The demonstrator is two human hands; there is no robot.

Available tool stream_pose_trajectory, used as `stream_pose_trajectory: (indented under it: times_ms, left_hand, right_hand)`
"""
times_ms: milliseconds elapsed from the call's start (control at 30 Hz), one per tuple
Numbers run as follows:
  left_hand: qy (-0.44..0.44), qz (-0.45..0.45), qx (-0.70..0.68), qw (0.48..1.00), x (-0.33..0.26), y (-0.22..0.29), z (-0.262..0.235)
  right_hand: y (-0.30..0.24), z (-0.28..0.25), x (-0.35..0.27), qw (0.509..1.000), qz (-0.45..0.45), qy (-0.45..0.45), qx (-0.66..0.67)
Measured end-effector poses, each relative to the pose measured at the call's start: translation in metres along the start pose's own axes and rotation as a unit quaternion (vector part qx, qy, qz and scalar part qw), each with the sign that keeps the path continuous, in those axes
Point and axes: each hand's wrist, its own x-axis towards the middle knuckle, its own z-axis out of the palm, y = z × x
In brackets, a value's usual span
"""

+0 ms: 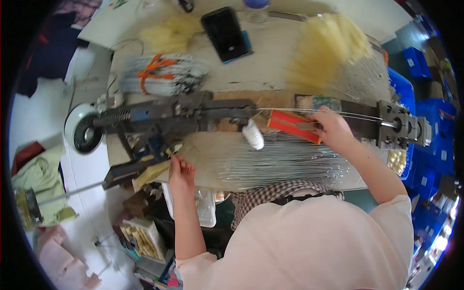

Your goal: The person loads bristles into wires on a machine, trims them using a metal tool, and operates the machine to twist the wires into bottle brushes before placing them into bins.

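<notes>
Red bar (288, 122) at right hand (333, 128); white bin labels (443, 155) illegible.

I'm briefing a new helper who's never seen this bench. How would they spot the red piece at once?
Find the long dark metal machine across the workbench. Near its middle, by the person's right hand and, in the picture, above many thin grey rods, is the red piece. Its bright colour and yellow edging set it apart from the white object to its left.

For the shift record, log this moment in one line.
left hand: near yellow piece, grip unclear | right hand: at red object, grip unclear | bench: thin rods, orange-tied bundle, black phone
</notes>
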Motion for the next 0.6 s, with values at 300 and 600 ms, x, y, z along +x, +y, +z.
stream_pose_trajectory:
  times_ms: [300, 600]
  left_hand:
    - [-0.417, -0.226, 0.231, 0.85, -0.054, -0.013, 0.183]
    - [-0.387, -0.327, 0.19, 0.841, -0.039, -0.088, 0.261]
  right_hand:
    - [-0.017, -0.105, -0.03, 0.973, -0.028, 0.056, 0.224]
    - [-0.029, -0.117, 0.01, 0.942, 0.034, -0.033, 0.331]
